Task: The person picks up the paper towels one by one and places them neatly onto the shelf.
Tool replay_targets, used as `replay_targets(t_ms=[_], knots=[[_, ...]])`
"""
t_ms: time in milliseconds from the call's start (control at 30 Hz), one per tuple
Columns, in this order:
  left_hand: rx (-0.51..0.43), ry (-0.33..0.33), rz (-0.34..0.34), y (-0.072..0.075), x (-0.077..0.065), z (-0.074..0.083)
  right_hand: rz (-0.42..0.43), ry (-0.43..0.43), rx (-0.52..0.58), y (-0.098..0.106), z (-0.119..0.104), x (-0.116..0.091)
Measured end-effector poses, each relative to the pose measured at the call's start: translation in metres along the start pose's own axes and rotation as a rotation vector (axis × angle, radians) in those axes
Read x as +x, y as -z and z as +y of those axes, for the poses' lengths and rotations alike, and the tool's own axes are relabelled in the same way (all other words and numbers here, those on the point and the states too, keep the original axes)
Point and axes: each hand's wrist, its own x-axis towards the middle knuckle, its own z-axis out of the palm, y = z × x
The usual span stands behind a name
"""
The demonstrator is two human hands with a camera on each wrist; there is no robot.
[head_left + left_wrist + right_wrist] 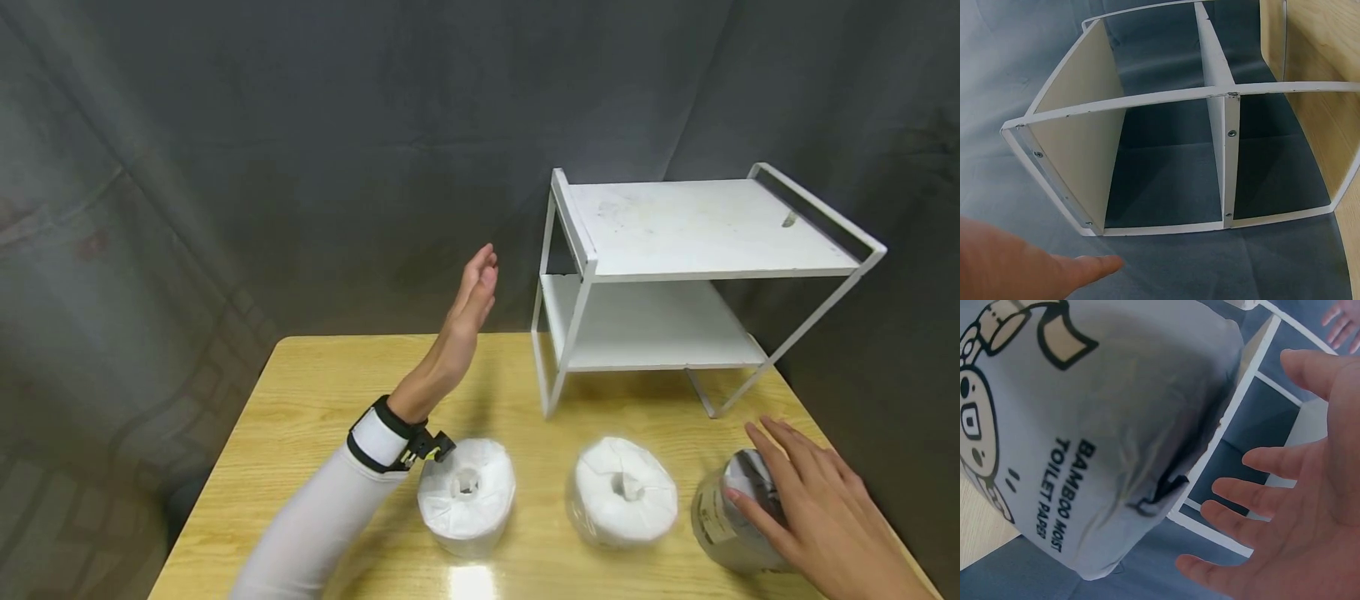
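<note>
My left hand [457, 342] is raised above the table with its fingers straight, holding nothing. In the left wrist view only part of that hand [1016, 265] shows, in front of the shelf's side. My right hand [817, 500] hovers over a grey toilet paper roll [716, 525], fingers spread; the roll is partly hidden beneath it. The right wrist view has the roll's wrapper [1116, 400] printed "BAMBOO MOIST TOILET PAPER", with a gap between it and my fingertips [1260, 459]. Two white-wrapped toilet paper rolls, a left one [483, 504] and a middle one [611, 508], stand upright on the table.
A white two-tier shelf [675, 225] stands at the back right of the wooden table [330, 375], its legs on the tabletop. Grey cloth [337, 167] hangs behind. The table's right edge runs close by my right hand.
</note>
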Motion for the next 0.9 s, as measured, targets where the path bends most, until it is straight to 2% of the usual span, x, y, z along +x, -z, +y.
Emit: replay_targets(t_ms=[333,533,900], knots=[[-0.014,0.02,0.007,-0.014,0.011,0.004,-0.04,-0.029,0.002,-0.003,0.003,-0.007],[-0.018,0.03,0.024,-0.026,0.017,0.006,0.004,0.012,0.03,-0.007,0.006,-0.009],[0.009,0.06,0.04,-0.046,0.027,0.011,-0.003,-0.025,0.015,-0.011,0.011,-0.012]])
